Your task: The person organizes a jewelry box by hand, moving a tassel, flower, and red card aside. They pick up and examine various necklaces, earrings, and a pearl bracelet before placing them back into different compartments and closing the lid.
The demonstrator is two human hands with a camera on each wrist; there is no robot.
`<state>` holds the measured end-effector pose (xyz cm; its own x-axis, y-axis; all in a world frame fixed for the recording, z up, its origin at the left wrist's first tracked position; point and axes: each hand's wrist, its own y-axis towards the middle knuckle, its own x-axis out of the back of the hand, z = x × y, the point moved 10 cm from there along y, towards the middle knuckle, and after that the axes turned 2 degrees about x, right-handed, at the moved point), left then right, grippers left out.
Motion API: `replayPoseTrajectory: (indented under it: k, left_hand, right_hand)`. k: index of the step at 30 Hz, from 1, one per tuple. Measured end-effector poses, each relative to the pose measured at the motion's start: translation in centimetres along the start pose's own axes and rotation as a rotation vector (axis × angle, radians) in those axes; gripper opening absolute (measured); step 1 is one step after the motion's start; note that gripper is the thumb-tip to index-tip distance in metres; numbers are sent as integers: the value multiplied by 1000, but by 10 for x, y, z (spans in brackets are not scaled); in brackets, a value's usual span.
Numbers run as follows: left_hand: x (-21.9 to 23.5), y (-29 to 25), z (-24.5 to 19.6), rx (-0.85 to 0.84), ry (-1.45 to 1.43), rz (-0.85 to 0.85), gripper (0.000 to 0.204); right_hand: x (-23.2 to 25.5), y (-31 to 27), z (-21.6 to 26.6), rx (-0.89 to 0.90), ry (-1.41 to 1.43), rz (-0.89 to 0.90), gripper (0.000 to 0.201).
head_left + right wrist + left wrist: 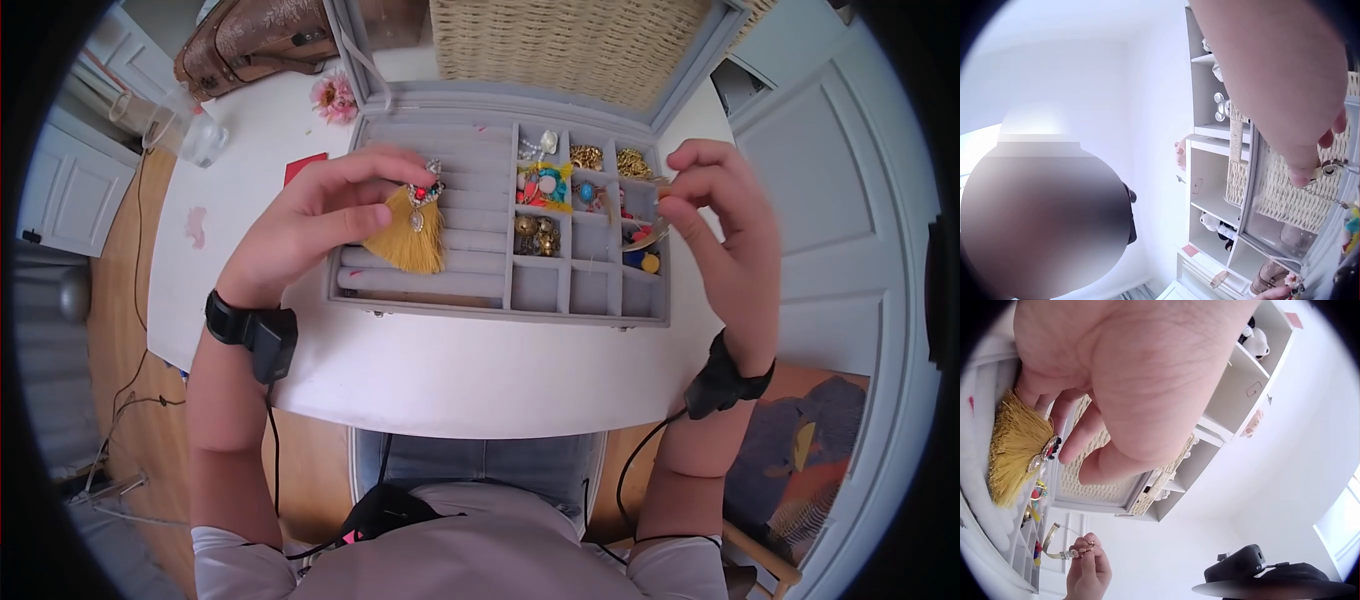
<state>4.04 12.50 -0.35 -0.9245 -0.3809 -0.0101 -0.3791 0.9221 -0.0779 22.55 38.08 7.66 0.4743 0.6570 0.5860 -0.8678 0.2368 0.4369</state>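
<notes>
My left hand is over the left side of a grey jewellery box, thumb and fingers apart. Close by its fingertips lies an earring with a yellow tassel and a jewelled top with a red stone, spread over the padded ring rolls. The thumb overlaps the tassel in the head view. Above the right compartments, my right hand pinches a gold bangle between thumb and fingers. A thin chain hangs by the bangle, which is partly hidden by the fingers in the right wrist view.
Compartments hold gold chains, colourful earrings and bronze-toned beads. The box's lid stands raised at the back, woven baskets behind it. A pink flower, brown bag and clear cup are to the left.
</notes>
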Motion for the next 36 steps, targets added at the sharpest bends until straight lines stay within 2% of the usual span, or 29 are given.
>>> replayPoseTrajectory:
  k: [3, 9, 11, 15, 17, 21, 23, 24, 26, 28, 30, 32, 36]
  left_hand:
    - [-1, 0, 1, -5, 1, 13, 47]
    - [-4, -2, 1, 9, 62, 36, 42]
    - [-4, -1, -1, -13, 59, 35, 42]
    - [-5, 0, -3, -10, 62, 48, 41]
    - [-4, -1, -1, 2, 64, 52, 41]
    - [-5, 0, 2, -16, 95, 58, 41]
    - [-7, -1, 1, -23, 101, 68, 42]
    - [-7, 0, 1, -17, 94, 62, 42]
    - [-7, -1, -2, -17, 88, 56, 42]
    - [-6, -1, 0, 33, 56, 47, 42]
    - [-5, -1, 1, 13, 72, 45, 43]
    - [-3, 1, 1, 1, 85, 44, 43]
    - [-7, -1, 3, 1, 97, 64, 43]
  right_hand:
    - [-14, 2, 1, 19, 16, 62, 13]
    - [-44, -13, -19, -134, -80, 238, 14]
    - [-45, -10, -14, -113, -162, 224, 15]
    - [-43, -6, -11, -120, -139, 238, 22]
    - [-50, -9, -9, -100, -130, 338, 31]
    - [-61, -13, -2, -59, -196, 401, 35]
    - [-64, -13, 11, 129, -318, 407, 37]
    - [-66, -14, 13, 128, -318, 411, 37]
    - [-60, -13, -1, -129, -196, 330, 36]
    - [-60, -8, 6, -104, -191, 303, 35]
    - [-59, -5, 10, -79, -184, 273, 36]
    - [-61, -8, 20, 44, -274, 259, 30]
    - [-63, -17, 13, 38, -282, 300, 22]
